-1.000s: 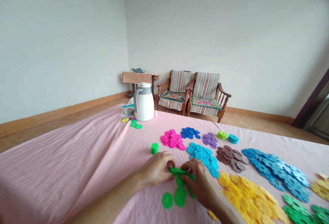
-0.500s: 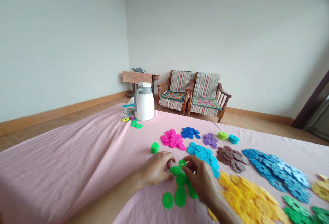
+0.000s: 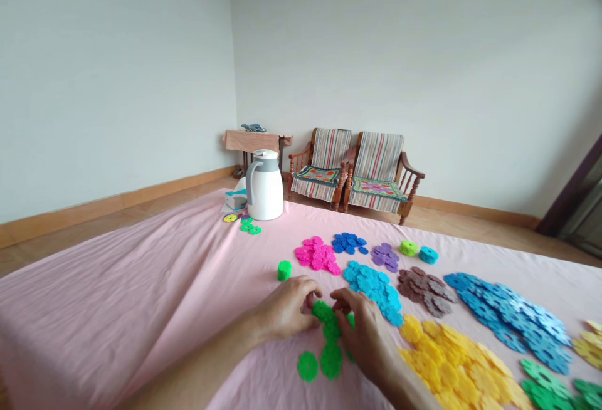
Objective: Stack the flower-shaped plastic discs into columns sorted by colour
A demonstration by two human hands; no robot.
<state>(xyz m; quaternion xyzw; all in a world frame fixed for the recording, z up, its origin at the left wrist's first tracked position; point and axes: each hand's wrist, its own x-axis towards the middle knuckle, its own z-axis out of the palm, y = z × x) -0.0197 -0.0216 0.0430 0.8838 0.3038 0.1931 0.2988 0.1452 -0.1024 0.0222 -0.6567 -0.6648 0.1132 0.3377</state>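
Several bright green flower-shaped plastic discs (image 3: 331, 360) lie on the pink cloth between and below my hands. My left hand (image 3: 288, 308) is curled, with thumb and fingertips against the left edge of the upper green discs (image 3: 322, 311). From the other side, my right hand (image 3: 365, 330) bends over the same little pile, its thumb and fingers closed at the discs' right edge. Its fingers partly cover another green disc (image 3: 350, 320). A single green disc (image 3: 308, 367) lies apart, lower left. Beyond my left hand stands a short green stack (image 3: 284, 270).
Piles of pink (image 3: 317, 255), light blue (image 3: 375, 288), brown (image 3: 426, 289), yellow (image 3: 458, 363) and blue discs (image 3: 510, 319) spread rightward over the pink cloth (image 3: 155, 284). A white jug (image 3: 264, 190) and a tissue box (image 3: 236, 199) stand at the far edge. Two wooden chairs (image 3: 379, 175) stand behind.
The green disc that stood raised between my right fingertips no longer shows there. My right hand has shifted slightly left and over the pile; my left hand has hardly moved.
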